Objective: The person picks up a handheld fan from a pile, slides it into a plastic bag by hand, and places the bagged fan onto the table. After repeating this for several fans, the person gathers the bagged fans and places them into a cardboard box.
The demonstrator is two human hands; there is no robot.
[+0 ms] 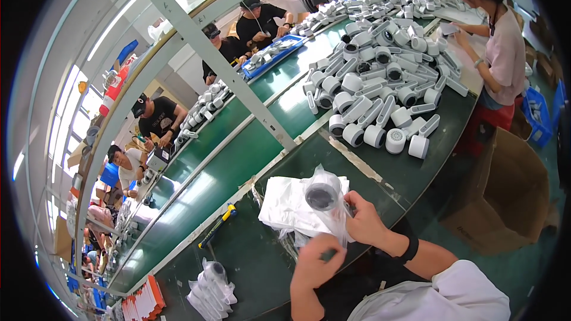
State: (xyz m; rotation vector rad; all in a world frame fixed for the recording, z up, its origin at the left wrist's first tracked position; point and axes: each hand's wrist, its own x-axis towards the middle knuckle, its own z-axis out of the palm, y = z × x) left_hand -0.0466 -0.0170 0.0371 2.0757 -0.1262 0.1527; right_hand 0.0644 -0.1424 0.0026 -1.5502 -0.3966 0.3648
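One clear plastic bag (339,216) wraps a round-headed device (321,197); our right hand (365,220) pinches the plastic, our left hand (315,261) half-curls, hold unclear. Hard tugging could tear it.

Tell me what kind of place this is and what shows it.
Probably a factory assembly or packing line: a long green belt, workers along its far side, and a big pile of look-alike devices on the near side.

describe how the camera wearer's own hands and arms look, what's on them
The left hand and right hand are bare, without gloves. A plain black band circles the right wrist; a loose white sleeve covers the upper right arm.
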